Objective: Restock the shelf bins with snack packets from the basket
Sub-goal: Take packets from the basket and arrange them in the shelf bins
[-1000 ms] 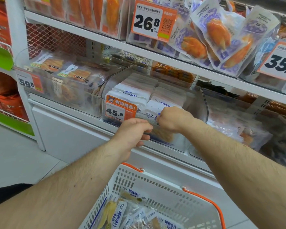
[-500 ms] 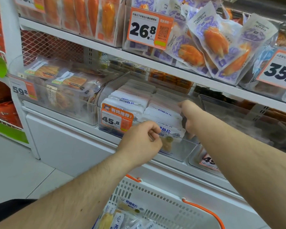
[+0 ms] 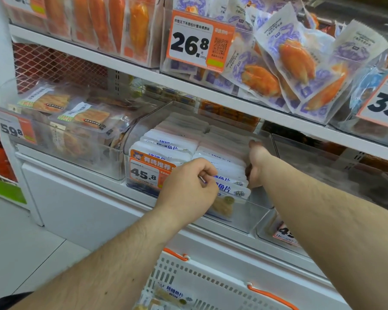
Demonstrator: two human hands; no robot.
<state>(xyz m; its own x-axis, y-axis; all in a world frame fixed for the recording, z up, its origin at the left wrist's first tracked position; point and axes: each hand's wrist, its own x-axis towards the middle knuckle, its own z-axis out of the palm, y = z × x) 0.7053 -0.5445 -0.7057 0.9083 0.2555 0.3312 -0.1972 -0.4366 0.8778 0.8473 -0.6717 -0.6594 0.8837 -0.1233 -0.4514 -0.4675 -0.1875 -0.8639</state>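
Note:
A clear shelf bin (image 3: pixel 253 217) with a 45.8 price tag holds two rows of white snack packets with blue print. My left hand (image 3: pixel 188 189) pinches the top edge of the front packet (image 3: pixel 230 195) in the right-hand row. My right hand (image 3: pixel 257 163) reaches into the bin along the right side of that row, fingers pressed against the packets' edges. The white basket (image 3: pixel 202 280) with orange handles sits low in front, with a few more of the same packets (image 3: pixel 173 296) inside.
To the left stands a clear bin (image 3: pixel 61 139) of flat fish-snack packs tagged 59.8. Above, the upper shelf (image 3: pixel 188 86) carries purple-white crab packets behind a 26.8 tag. An emptier clear bin (image 3: pixel 323 166) sits right of the middle one. Grey floor lies at the left.
My right hand has slid from the front of the bin to deeper along the row's right side. My left hand moved right onto the front packet. The view came closer to the shelf.

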